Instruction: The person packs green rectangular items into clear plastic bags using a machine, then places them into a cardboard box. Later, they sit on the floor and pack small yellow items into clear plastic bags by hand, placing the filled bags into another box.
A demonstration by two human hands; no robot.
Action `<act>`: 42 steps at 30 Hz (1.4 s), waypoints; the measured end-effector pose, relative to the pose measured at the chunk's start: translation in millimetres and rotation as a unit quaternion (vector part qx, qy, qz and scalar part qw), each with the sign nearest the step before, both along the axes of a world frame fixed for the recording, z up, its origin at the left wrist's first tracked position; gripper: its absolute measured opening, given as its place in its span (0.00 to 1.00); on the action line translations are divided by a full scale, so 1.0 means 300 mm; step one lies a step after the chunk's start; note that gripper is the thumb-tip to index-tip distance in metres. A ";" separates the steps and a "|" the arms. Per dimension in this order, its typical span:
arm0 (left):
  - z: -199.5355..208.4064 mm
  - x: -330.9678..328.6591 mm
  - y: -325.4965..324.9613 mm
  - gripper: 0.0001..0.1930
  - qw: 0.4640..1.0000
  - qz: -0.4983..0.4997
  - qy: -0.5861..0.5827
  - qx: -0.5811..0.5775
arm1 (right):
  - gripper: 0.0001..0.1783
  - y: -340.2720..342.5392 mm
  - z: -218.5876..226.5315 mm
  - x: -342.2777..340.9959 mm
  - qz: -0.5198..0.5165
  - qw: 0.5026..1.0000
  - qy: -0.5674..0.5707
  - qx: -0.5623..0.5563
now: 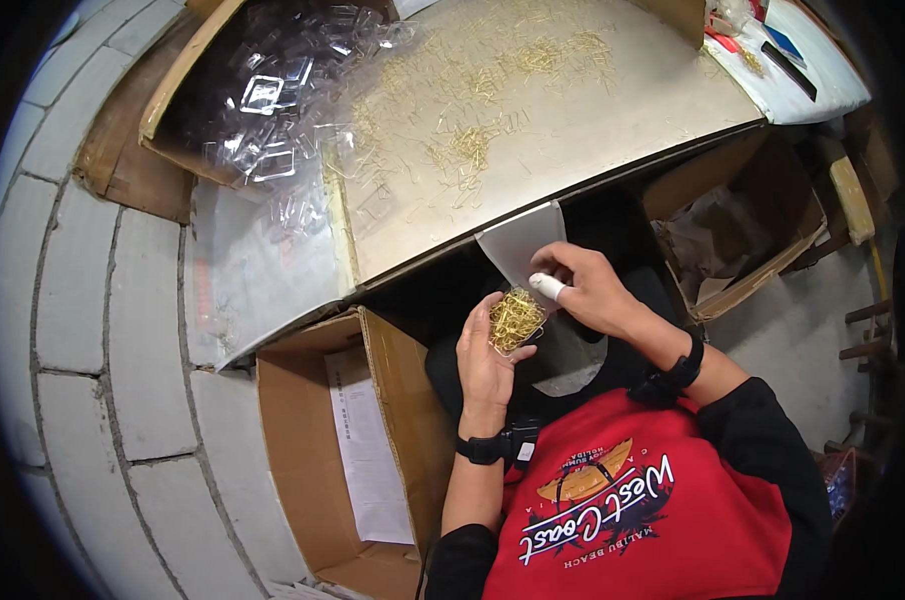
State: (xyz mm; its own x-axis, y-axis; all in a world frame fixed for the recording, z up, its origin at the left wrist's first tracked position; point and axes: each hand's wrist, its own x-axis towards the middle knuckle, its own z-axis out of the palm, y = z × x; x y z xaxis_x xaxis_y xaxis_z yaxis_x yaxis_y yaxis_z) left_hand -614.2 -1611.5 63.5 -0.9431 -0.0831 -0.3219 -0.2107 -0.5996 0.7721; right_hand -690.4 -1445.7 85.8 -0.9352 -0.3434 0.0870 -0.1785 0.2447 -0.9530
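At the left end of the worktable (633, 112), an open carton (198, 60) is facing the board, apparently so that the clear plastic pieces (273, 100) are lying within reach; below the table's left part, a second carton (403, 395) is standing open, a printed sheet (358, 445) resting inside; on the tabletop, loose gold wires (471, 150) are lying in scattered clusters, perhaps spread for easier picking; before the table's near edge, the left hand (485, 365) is cupping a tangled bunch of gold wire pieces (516, 320), palm up and fingers curling round the sides, likely to keep the tangle from falling; farther right along that edge, the right hand (588, 290) is hovering near the bunch, fingers bent and gathered close, a white wrap (548, 286) covering one digit; whether it is pinching anything, I cannot tell; under the table's right part, a third carton (788, 200) is holding some crumpled material, probably to keep it off the work surface; beyond the table's right end, a slim dark object (791, 72) is lying on a white covering (838, 90).
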 end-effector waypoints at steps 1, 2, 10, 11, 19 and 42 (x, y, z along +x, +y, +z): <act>0.006 0.008 -0.004 0.20 1.000 0.006 0.004 0.003 | 0.17 0.018 0.051 0.019 -0.004 0.997 0.053 0.059; 0.007 0.012 -0.005 0.20 1.000 -0.004 0.009 0.016 | 0.19 0.021 0.058 0.025 0.022 0.985 0.152 0.081; -0.043 0.028 -0.025 0.22 0.973 -0.048 0.070 0.217 | 0.28 -0.007 0.026 0.089 0.241 0.891 0.341 0.178; -0.034 0.025 -0.031 0.24 0.970 -0.071 0.070 0.221 | 0.27 -0.003 0.025 0.081 0.236 0.902 0.331 0.146; 0.027 0.051 -0.036 0.21 0.989 -0.054 0.076 0.111 | 0.21 0.066 0.071 0.044 0.151 0.926 0.344 0.041; 0.001 0.060 -0.022 0.22 0.981 -0.107 0.046 0.158 | 0.14 0.040 0.055 0.103 0.176 0.912 0.324 0.178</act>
State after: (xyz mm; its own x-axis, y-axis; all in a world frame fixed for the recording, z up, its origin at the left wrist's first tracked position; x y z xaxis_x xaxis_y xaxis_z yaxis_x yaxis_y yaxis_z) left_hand -596.3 -1618.1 63.7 -0.9543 0.2097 -0.2130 -0.2959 -0.7621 0.5759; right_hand -659.6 -1433.8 102.2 -0.5534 -0.7267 0.4069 -0.8034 0.3369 -0.4909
